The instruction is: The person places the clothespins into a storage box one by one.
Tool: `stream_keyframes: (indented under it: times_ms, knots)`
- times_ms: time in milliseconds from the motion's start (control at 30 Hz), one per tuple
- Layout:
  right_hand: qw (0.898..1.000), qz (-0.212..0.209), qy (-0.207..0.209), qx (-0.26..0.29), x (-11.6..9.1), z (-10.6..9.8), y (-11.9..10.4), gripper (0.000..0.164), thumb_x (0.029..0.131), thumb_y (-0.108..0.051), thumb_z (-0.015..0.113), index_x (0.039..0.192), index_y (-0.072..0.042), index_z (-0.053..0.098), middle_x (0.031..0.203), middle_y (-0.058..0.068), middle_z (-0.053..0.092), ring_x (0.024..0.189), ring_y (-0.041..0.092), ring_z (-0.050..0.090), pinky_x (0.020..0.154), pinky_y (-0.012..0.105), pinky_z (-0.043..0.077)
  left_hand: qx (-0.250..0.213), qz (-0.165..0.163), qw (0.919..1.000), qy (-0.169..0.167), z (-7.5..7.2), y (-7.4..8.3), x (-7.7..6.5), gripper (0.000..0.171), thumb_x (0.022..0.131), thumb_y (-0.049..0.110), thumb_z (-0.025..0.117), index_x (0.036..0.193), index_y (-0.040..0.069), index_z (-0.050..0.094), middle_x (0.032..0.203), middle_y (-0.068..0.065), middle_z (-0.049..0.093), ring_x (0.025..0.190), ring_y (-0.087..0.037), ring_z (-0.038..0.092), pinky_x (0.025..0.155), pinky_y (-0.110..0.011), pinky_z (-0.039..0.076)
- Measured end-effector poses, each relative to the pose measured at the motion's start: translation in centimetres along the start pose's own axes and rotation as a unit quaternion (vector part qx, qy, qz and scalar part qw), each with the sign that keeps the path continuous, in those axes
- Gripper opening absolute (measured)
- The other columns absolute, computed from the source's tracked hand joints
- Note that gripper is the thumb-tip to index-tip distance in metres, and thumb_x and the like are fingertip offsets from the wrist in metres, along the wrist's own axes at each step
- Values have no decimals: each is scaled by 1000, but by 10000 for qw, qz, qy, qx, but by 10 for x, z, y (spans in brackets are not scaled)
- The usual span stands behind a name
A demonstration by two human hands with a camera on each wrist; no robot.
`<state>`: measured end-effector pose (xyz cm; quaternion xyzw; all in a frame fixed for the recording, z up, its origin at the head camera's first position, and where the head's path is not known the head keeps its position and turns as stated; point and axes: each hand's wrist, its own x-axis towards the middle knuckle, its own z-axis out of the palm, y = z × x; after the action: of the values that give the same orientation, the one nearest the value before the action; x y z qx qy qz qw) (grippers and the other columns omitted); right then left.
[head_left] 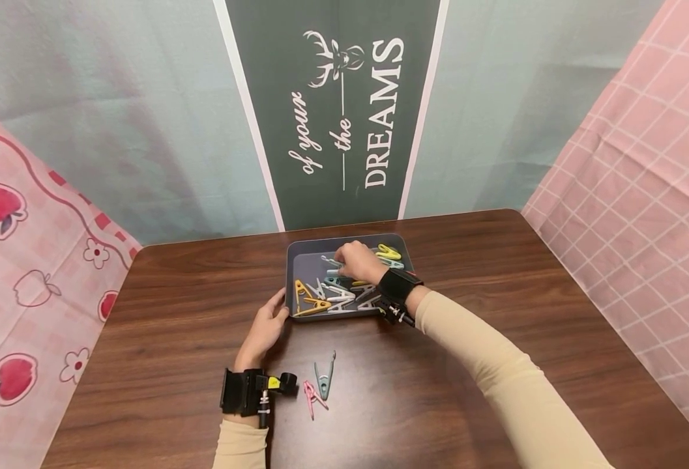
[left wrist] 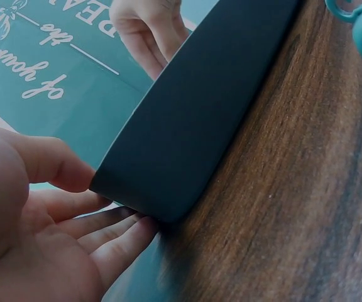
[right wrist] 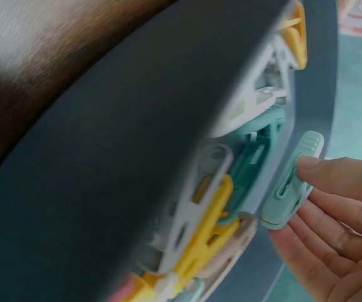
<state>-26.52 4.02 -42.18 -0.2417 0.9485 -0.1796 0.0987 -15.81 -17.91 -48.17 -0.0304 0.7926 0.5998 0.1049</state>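
Note:
A dark grey tray [head_left: 290, 286] holds several plastic clothespins in yellow, white, grey and green. At its near left corner, my left hand [head_left: 264, 329] grips it from outside, thumb and fingers on either side of the corner; the left wrist view shows the thumb at the rim and fingers along the outer wall. My right hand [head_left: 360, 262] is over the tray. Between its thumb and fingers it pinches a pale green clothespin [right wrist: 292, 182], close above the tray floor. A dark green clothespin [right wrist: 250, 167] lies beside it in the pile.
In front of the tray, a grey-green clothespin [head_left: 323, 384] and a pink clothespin [head_left: 313, 397] lie close together on the brown wooden table [head_left: 467, 417]. A printed curtain [head_left: 344, 202] hangs behind the table, and patterned pink cloths hang at both sides.

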Motion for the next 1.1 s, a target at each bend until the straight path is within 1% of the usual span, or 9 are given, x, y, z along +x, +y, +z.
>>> stream_keyframes:
  times_ms: [333,567,833,1100]
  knots:
    - [9997,15,137,-225,7,16,6,28,87,-10,68,114,-2,70,114,15,72,107,28,67,93,39,54,-15,-31,10000,1,1,2,0,54,100,5,38,152,-1,24,155,-25,32,143,-35,36,119,-48,29]
    - [9995,118,117,-258,14,21,7,26,87,-10,68,112,-3,71,113,14,72,106,28,67,92,40,55,-31,-32,10000,-31,1,-1,0,54,100,6,38,152,1,24,155,-24,33,142,-35,37,117,-48,31]
    - [9996,-28,175,-233,15,23,8,22,86,-10,69,106,-2,73,107,15,73,100,29,68,88,40,55,-25,-29,10000,33,0,-1,1,54,100,5,38,152,1,25,154,-24,34,142,-34,37,118,-47,29]
    - [9999,47,86,-56,12,23,9,28,88,-9,67,114,0,70,115,17,71,108,31,66,93,41,54,52,31,10000,56,0,1,0,54,99,3,38,151,-2,25,152,-27,35,140,-36,40,116,-47,31]
